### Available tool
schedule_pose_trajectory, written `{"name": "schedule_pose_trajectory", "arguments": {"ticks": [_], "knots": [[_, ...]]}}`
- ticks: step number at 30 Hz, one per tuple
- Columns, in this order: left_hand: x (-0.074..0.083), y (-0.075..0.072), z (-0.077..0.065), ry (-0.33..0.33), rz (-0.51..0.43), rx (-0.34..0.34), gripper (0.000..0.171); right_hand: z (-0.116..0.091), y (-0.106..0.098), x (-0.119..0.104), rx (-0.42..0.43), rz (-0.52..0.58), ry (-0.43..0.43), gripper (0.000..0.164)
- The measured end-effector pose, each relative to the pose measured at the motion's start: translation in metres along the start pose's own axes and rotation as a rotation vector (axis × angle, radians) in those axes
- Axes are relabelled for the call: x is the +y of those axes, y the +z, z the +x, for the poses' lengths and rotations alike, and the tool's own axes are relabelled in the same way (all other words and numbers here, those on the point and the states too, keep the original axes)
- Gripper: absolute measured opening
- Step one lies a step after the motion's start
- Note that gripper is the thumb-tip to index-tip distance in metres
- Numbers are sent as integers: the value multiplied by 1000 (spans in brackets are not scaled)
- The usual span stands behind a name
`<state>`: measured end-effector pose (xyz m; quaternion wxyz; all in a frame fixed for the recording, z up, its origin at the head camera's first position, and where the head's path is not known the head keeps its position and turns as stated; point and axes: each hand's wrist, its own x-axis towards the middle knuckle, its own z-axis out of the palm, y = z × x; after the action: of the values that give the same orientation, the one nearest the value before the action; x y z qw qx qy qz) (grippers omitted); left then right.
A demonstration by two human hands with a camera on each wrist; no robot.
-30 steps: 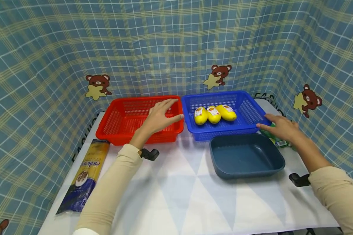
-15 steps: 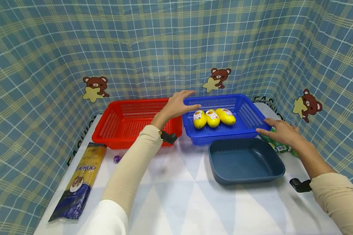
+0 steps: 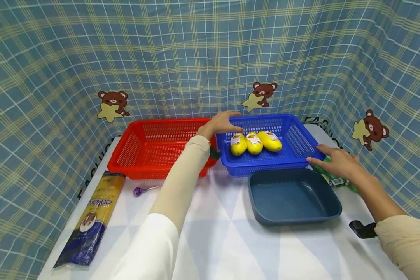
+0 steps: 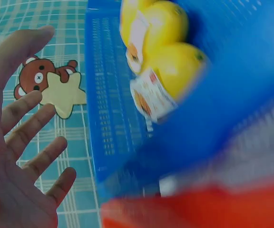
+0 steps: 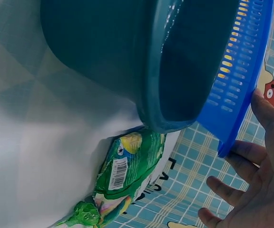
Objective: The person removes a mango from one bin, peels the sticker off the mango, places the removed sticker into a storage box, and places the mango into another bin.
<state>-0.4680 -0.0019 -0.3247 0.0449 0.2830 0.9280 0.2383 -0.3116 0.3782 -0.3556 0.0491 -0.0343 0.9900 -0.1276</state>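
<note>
A person's left hand (image 3: pixel 222 122), thumb and fingers spread wide, hangs over the left end of a blue basket (image 3: pixel 294 146) at the far side of a white table (image 3: pixel 231 249). The right hand (image 3: pixel 337 161) touches the basket's near right corner, thumb and fingertips at the rim; from where I stand, I cannot tell whether it grips. Three labelled yellow fruits (image 3: pixel 253 144) lie side by side in the basket. A red basket (image 3: pixel 161 149) sits just to its left, a dark tub (image 3: pixel 294 198) just on its near side, a green packet (image 5: pixel 130 164) right of the tub. At left, a long gold-and-blue packet (image 3: pixel 91 217) lies near a purple lollipop (image 3: pixel 137 191). Checked curtains (image 3: pixel 182 58) with printed bears hang behind.
</note>
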Motion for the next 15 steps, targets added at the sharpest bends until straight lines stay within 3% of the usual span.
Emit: {"name": "schedule_pose_trajectory", "arguments": {"ticks": [4, 11, 15], "knots": [[3, 9, 9, -12, -2, 7, 78, -2, 1, 2, 9, -12, -1, 96], [3, 19, 15, -50, 168, -95, 78, -1, 5, 0, 19, -15, 0, 95], [-3, 22, 18, -67, 145, -126, 83, -1, 5, 0, 26, -18, 1, 95]]}}
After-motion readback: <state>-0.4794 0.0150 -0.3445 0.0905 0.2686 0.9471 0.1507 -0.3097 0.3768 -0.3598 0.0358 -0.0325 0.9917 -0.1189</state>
